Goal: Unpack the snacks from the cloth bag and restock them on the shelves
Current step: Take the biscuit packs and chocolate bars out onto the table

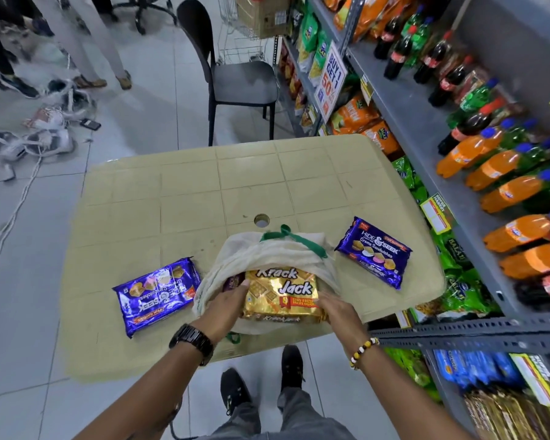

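Both grips are on one thing in the head view: the left hand presses the left edge of the gold pack and the right hand clasps its right edge, so the pack is grasped from both sides. The pack lies half inside the open mouth of the cloth bag, which sits on the near part of the desk. Tucked under the left fingertips, a dark purple pack shows inside the bag; whether more lie beneath it I cannot tell.

Two packs are already out. A blue pack lies on the desk just left of the bag, and another blue pack lies to its right, apart from the cloth. The shelves stand along the right, touching the desk's edge, stocked with bottles and bags.

By my reading, unpacking is about midway and restocking has not begun: none of the loose packs has reached a shelf.
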Demonstrator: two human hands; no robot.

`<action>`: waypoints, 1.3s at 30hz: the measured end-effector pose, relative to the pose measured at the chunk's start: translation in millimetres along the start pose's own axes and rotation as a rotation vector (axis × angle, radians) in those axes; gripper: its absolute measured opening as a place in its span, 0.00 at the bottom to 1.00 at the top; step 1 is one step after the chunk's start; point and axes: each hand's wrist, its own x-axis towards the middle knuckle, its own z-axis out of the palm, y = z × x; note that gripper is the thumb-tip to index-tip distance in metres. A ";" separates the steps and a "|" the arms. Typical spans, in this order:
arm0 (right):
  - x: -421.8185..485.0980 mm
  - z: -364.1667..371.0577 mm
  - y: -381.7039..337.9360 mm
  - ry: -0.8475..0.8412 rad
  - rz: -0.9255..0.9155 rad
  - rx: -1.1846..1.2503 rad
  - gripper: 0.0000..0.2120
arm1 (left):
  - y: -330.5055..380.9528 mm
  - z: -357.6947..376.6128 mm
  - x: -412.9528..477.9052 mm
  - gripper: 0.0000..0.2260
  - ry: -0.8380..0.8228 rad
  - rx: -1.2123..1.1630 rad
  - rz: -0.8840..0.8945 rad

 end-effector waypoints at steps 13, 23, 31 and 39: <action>-73.3 43.7 -31.3 -0.034 -0.044 -0.015 0.10 | 9.3 -71.0 -73.2 0.33 0.086 -0.123 0.005; -54.0 32.9 -133.2 -0.063 -0.204 -0.076 0.16 | 89.1 -101.4 -68.0 0.32 0.124 -0.151 0.123; 26.1 -5.3 -195.5 -0.015 -0.318 -0.163 0.19 | 159.4 -94.6 -32.6 0.23 0.093 -0.155 0.167; 158.1 -6.3 -220.6 -0.035 -0.335 -0.082 0.18 | 201.9 -81.8 74.8 0.20 0.215 -0.118 0.184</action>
